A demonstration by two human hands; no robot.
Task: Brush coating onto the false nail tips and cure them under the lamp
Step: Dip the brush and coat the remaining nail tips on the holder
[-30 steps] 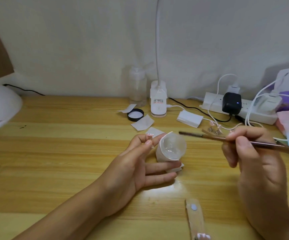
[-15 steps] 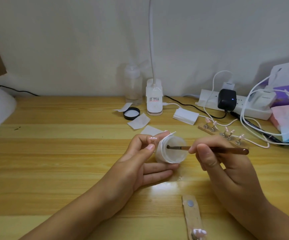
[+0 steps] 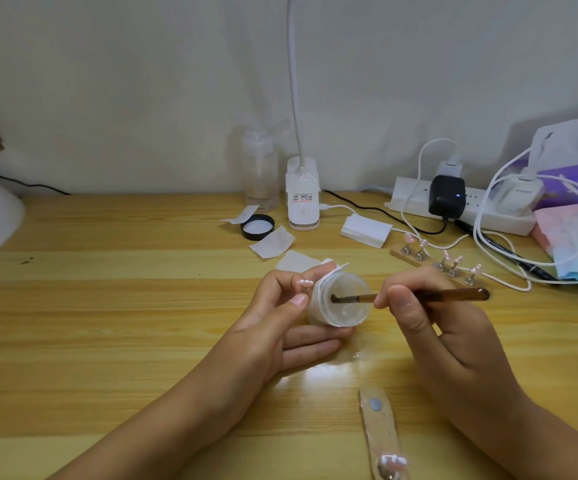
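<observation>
Head: brush [image 3: 454, 294] in right grip [image 3: 447, 341], tip inside jar [image 3: 346, 315].

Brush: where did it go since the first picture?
The right hand moved the brush leftward, from outside the small jar until its tip dipped inside. That hand's fingers still pinch the brush, and the left hand still holds the tilted jar. The black lid and the nail tips behind stayed put.
</observation>
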